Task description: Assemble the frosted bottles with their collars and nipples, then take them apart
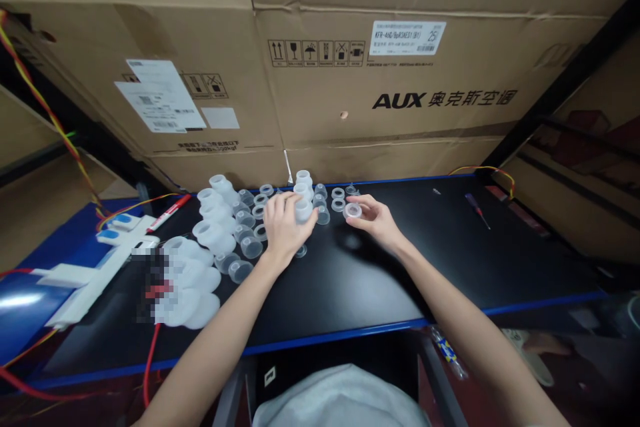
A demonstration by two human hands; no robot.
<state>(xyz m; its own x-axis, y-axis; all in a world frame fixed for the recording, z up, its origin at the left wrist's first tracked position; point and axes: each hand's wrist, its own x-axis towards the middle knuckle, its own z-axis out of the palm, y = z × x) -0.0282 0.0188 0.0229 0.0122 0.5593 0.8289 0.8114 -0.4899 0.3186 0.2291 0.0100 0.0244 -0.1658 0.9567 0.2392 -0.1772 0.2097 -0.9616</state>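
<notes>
My left hand (284,228) is closed around a small milky-white plastic bottle (303,211) near the middle of the table. To its right, my right hand (378,221) pinches a clear plastic ring (353,211) between thumb and fingers. The ring and the bottle are apart. Behind the held bottle stand more white bottles (303,178), with clear caps (321,192) beside them. Two loose rings (339,194) lie just behind my right hand. A small clear piece (301,251) sits under my left wrist, partly hidden.
Left of my hands are many white bottles (215,213), clear domed caps (241,271) and rings (266,190). A power strip (107,267) and red marker (170,212) lie farther left. A screwdriver (477,210) rests at right. A large cardboard box (315,107) stands behind the black table (345,300).
</notes>
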